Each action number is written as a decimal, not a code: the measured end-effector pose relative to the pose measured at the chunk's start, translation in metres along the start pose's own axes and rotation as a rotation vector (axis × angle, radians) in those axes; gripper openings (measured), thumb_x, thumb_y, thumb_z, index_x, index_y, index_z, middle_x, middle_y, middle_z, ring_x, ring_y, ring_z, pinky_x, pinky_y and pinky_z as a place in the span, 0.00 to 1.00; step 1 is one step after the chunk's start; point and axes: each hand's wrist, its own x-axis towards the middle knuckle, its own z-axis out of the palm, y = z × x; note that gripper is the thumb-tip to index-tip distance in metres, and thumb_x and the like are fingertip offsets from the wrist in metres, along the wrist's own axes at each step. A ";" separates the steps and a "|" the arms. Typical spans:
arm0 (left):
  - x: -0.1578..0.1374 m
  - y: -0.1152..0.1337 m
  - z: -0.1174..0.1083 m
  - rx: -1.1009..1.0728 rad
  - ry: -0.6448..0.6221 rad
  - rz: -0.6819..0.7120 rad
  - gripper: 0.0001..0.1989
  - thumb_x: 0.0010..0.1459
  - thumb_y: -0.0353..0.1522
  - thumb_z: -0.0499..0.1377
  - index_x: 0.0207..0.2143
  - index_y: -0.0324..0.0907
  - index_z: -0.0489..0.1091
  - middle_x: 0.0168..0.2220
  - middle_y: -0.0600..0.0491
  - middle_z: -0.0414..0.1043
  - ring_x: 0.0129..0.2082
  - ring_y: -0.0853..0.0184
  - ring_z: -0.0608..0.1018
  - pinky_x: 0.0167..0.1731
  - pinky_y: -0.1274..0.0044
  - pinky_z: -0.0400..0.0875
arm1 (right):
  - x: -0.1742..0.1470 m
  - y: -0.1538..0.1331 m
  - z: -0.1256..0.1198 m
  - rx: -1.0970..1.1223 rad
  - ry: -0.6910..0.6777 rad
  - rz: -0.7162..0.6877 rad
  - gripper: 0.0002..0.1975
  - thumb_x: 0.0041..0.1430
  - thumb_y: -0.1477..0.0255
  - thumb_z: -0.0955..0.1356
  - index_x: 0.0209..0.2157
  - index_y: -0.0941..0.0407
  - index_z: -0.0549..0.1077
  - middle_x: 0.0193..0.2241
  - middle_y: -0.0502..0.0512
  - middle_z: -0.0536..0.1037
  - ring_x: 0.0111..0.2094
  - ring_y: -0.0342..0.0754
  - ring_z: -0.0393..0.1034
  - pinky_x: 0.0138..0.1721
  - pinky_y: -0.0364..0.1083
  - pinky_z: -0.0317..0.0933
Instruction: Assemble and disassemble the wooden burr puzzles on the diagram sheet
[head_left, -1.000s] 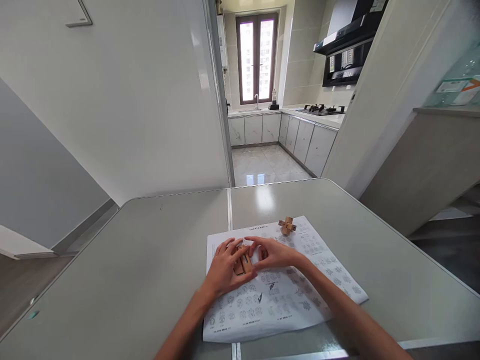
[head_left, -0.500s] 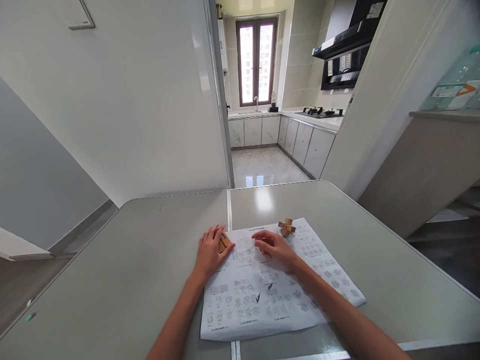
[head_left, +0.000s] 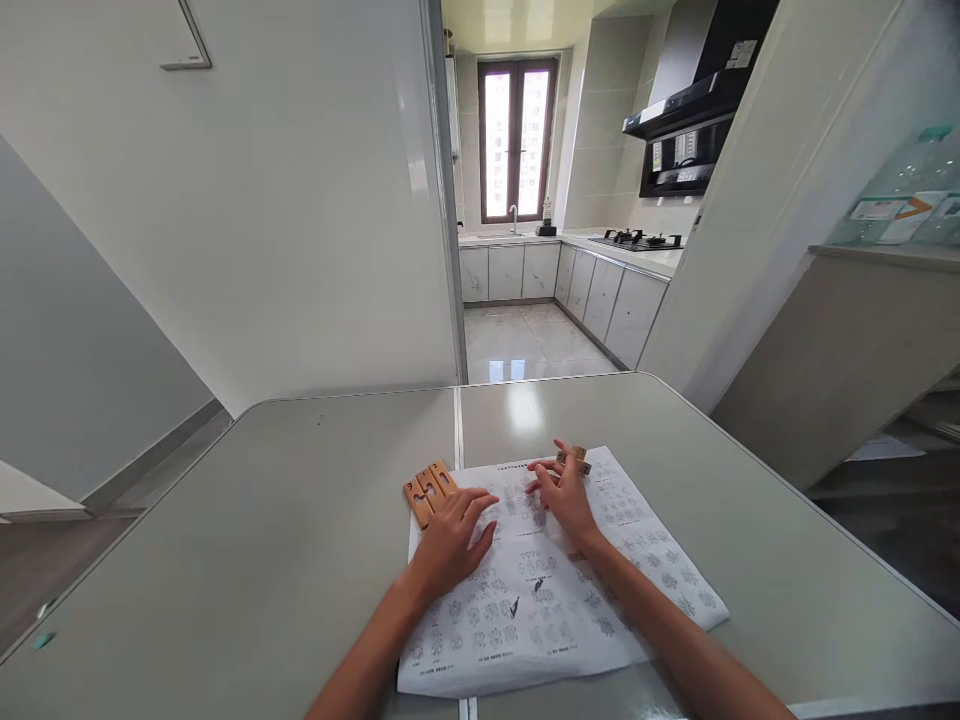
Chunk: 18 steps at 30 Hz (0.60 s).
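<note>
A large white instruction sheet (head_left: 517,640) printed with small diagrams lies flat on the table. My left hand (head_left: 454,535) rests over its left part, fingers apart and holding nothing. Just beyond that hand, numbered wooden puzzle pieces (head_left: 426,488) with cut notches lie side by side at the sheet's upper left corner. My right hand (head_left: 564,500) is over the upper right of the sheet, its fingers spread. Behind its fingers sits an assembled wooden cross-shaped puzzle (head_left: 582,462), partly hidden; I cannot tell whether the fingertips touch it.
The grey table (head_left: 247,560) has a metal seam down its middle. A small green bit (head_left: 43,640) lies at the far left edge. Large plastic bottles (head_left: 900,195) stand on a ledge at the right. Beyond the table is a kitchen with a stove (head_left: 637,240).
My left hand has come off the wooden pieces and moved right and nearer to me, uncovering them. My right hand has shifted right and turned towards the cross-shaped puzzle. The view has tilted slightly up.
</note>
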 end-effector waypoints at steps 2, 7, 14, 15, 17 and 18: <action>-0.001 0.003 0.002 -0.020 -0.033 0.011 0.13 0.70 0.32 0.54 0.56 0.48 0.67 0.52 0.48 0.74 0.51 0.59 0.78 0.52 0.65 0.75 | 0.002 0.002 -0.001 0.047 0.007 0.038 0.38 0.62 0.53 0.67 0.65 0.51 0.49 0.43 0.57 0.77 0.30 0.52 0.80 0.17 0.42 0.63; -0.002 0.003 0.002 -0.024 -0.052 0.000 0.10 0.70 0.31 0.53 0.50 0.48 0.70 0.49 0.48 0.76 0.49 0.58 0.79 0.50 0.64 0.76 | 0.004 0.006 -0.001 0.063 0.031 0.056 0.30 0.59 0.53 0.69 0.56 0.51 0.58 0.39 0.54 0.77 0.32 0.52 0.79 0.19 0.42 0.64; 0.003 0.008 -0.003 -0.201 -0.057 -0.119 0.09 0.71 0.35 0.53 0.44 0.46 0.74 0.42 0.49 0.78 0.43 0.60 0.80 0.46 0.66 0.76 | -0.005 -0.011 0.006 0.085 -0.140 0.019 0.21 0.60 0.49 0.69 0.41 0.52 0.67 0.23 0.45 0.69 0.22 0.46 0.65 0.22 0.43 0.61; 0.004 0.008 -0.003 -0.243 -0.048 -0.165 0.10 0.71 0.36 0.53 0.44 0.46 0.74 0.41 0.49 0.79 0.41 0.60 0.80 0.45 0.67 0.77 | -0.007 -0.015 0.007 0.095 -0.175 0.021 0.21 0.60 0.49 0.69 0.40 0.51 0.67 0.23 0.45 0.69 0.21 0.45 0.64 0.22 0.43 0.61; 0.004 0.007 -0.002 -0.316 -0.026 -0.258 0.11 0.71 0.39 0.54 0.46 0.45 0.74 0.41 0.49 0.79 0.39 0.61 0.80 0.42 0.69 0.77 | -0.011 -0.021 0.010 0.108 -0.244 0.029 0.20 0.61 0.48 0.68 0.37 0.51 0.67 0.21 0.44 0.68 0.19 0.44 0.62 0.21 0.43 0.59; 0.004 0.006 -0.002 -0.343 -0.014 -0.295 0.13 0.71 0.40 0.54 0.48 0.45 0.74 0.40 0.49 0.79 0.38 0.62 0.79 0.40 0.69 0.77 | -0.013 -0.023 0.010 0.111 -0.272 0.034 0.21 0.61 0.48 0.68 0.35 0.52 0.67 0.21 0.44 0.67 0.19 0.43 0.61 0.20 0.43 0.59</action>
